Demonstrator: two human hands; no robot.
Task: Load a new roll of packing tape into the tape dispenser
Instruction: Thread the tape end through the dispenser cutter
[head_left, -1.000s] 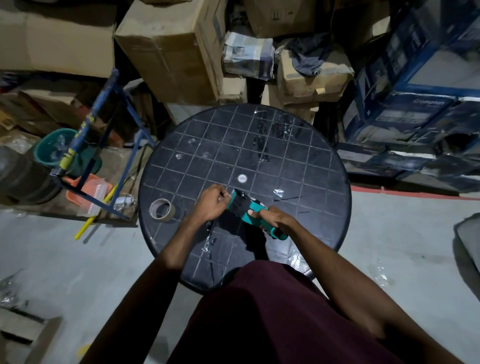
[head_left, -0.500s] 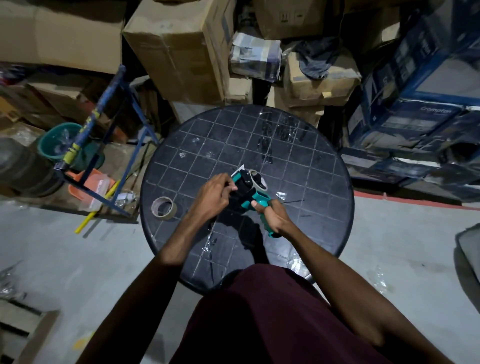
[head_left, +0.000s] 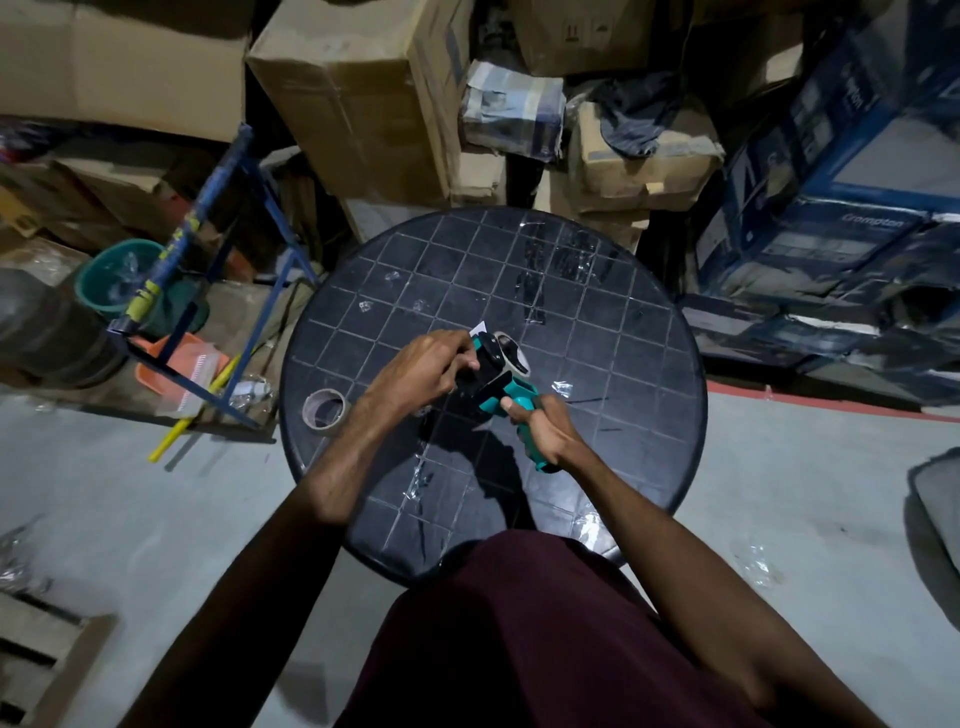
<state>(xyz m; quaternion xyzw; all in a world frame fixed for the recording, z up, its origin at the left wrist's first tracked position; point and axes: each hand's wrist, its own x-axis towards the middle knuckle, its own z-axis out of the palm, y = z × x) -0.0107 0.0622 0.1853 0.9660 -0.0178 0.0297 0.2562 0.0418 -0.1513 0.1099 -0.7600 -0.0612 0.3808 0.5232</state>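
The teal tape dispenser (head_left: 501, 387) has been lifted off the round black table (head_left: 649, 364) and tipped up since a second ago, its roll end now away from the person. The right hand (head_left: 540, 431) grips the handle; the left hand (head_left: 423, 366) curls its fingers at the head, likely threading tape. A bare cardboard core (head_left: 324, 408) lies left on the table

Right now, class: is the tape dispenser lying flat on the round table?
No: the right hand grips the tape dispenser by its handle, raised over the table.
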